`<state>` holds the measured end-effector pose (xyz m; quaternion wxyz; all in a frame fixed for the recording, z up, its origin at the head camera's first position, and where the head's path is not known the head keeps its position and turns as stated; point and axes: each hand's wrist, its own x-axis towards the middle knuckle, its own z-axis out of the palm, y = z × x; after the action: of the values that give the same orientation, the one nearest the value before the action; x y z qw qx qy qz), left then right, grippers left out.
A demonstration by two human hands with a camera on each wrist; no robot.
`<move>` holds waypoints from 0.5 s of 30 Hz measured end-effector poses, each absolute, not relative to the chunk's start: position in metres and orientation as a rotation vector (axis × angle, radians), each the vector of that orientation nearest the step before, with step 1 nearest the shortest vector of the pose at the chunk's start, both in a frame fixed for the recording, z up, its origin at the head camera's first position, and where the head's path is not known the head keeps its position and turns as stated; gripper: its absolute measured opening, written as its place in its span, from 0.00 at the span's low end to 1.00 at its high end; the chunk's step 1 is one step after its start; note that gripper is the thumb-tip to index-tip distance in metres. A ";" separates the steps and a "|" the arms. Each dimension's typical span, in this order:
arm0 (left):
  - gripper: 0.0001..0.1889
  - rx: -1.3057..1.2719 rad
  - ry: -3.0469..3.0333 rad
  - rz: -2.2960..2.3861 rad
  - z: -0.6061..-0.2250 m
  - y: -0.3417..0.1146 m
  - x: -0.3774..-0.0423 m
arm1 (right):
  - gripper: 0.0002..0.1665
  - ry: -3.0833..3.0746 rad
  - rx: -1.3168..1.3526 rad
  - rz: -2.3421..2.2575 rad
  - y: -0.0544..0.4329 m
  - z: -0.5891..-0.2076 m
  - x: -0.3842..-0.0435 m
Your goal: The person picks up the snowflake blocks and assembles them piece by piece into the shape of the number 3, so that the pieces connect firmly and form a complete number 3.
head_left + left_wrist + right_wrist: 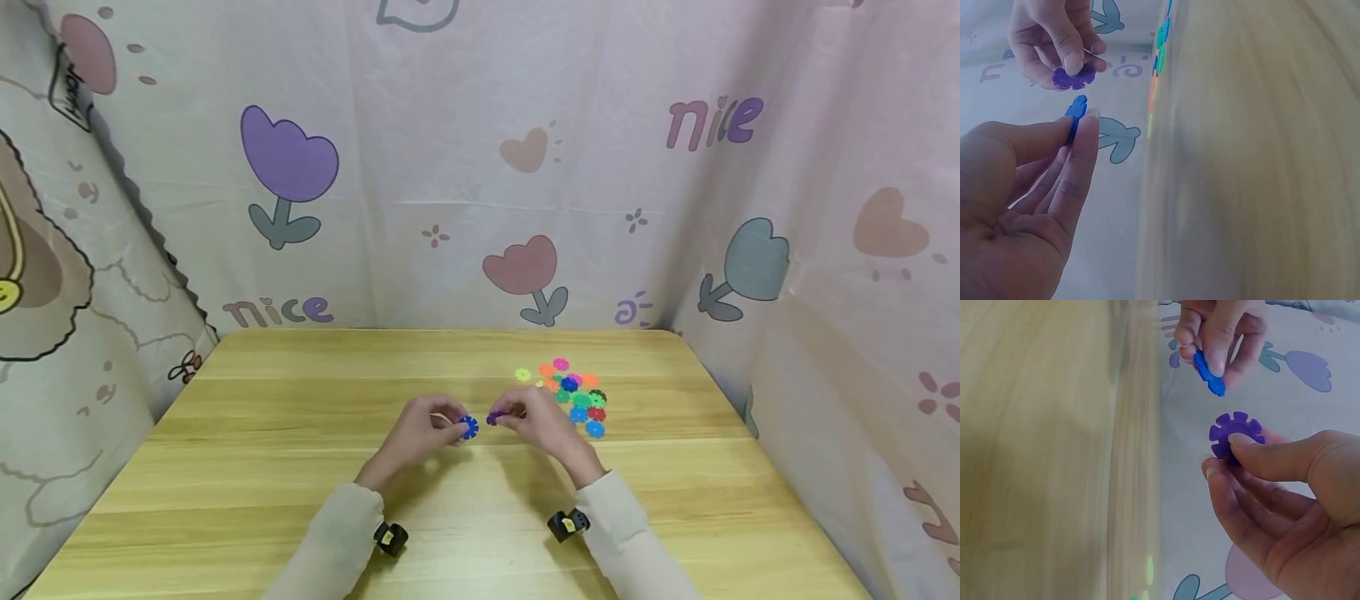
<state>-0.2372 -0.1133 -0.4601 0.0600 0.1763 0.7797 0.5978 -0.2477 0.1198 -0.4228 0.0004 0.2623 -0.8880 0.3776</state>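
Pale sleeves (330, 542) are extending forward as the left hand (423, 429) is pinching a flat, notched blue disc (470, 427) and the right hand (542, 421) a petal-edged purple disc (1230, 430), both hovering just apart above the table (285, 392).

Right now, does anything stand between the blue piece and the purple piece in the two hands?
Nothing visible does: only an open gap separates the blue piece from the purple piece; loose pieces lie farther right.
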 end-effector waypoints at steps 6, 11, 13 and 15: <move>0.08 0.552 2.344 1.821 -0.457 -0.112 -0.236 | 0.07 -2.695 0.930 1.194 0.114 -0.424 -0.245; 0.08 0.591 2.355 1.814 -0.452 -0.109 -0.234 | 0.07 -2.640 0.977 1.193 0.112 -0.422 -0.242; 0.08 0.595 2.352 1.816 -0.451 -0.109 -0.233 | 0.07 -2.632 0.973 1.188 0.112 -0.422 -0.241; 0.08 0.596 2.340 1.822 -0.450 -0.108 -0.233 | 0.06 -2.628 0.963 1.179 0.112 -0.421 -0.241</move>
<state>-0.2328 -0.1082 -0.4496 0.0585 0.1966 0.7723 0.6012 -0.2406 0.1116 -0.4211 0.0521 0.3167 -0.8641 0.3877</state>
